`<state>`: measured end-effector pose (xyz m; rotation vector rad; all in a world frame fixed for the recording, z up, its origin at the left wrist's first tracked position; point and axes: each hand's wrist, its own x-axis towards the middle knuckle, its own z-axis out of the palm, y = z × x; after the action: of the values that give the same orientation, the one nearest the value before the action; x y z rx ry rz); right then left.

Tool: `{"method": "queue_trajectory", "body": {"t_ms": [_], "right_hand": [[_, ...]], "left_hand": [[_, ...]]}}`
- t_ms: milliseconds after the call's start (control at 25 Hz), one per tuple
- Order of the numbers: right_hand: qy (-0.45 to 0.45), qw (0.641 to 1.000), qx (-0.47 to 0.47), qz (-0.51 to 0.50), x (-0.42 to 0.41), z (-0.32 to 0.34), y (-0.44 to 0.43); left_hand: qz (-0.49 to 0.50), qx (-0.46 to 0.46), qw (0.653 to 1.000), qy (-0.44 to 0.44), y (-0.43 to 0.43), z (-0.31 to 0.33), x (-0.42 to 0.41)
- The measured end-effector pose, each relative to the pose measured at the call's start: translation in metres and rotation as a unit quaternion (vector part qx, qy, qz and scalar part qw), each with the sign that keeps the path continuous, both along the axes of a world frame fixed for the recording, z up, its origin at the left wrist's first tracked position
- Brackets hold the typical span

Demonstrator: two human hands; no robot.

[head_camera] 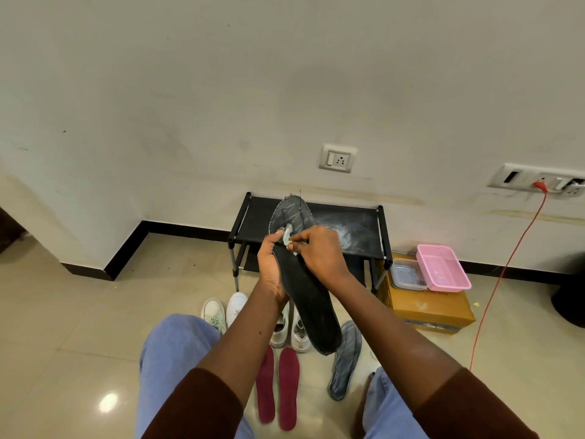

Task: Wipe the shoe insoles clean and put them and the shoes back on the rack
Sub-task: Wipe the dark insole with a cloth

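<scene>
Insole (pixel 307 289) toe points toward rack (pixel 348 213); left hand (pixel 270 267) grips it, right hand (pixel 319 251) pinches wipe (pixel 287 237).

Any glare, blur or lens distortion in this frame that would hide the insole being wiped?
Head view: soft, even light with only faint shadows; one bright glare spot on the floor tile at lower left, away from the work; wide-angle bowing tilts the socket panel near the right edge; the black insole, left hand and right hand are sharp; the wipe it pinches looks slightly smeared.

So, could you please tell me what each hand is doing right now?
The left hand grips the dark insole.
The right hand pinches a small pale wipe against it.
</scene>
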<state>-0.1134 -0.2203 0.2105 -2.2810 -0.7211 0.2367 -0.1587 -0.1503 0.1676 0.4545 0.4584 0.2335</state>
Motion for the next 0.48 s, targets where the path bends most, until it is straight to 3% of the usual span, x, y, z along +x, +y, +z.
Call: {"method": "queue_trajectory", "body": {"t_ms": [240, 480], "right_hand": [[-0.028, 0.999, 0.016, -0.011, 0.011, -0.005, 0.013], [0.025, 0.999, -0.017, 0.037, -0.010, -0.005, -0.010]], "left_hand": [[0.020, 0.002, 1.000, -0.010, -0.001, 0.008, 0.002], [0.052, 0.019, 0.998, -0.017, 0.013, 0.007, 0.009]]}}
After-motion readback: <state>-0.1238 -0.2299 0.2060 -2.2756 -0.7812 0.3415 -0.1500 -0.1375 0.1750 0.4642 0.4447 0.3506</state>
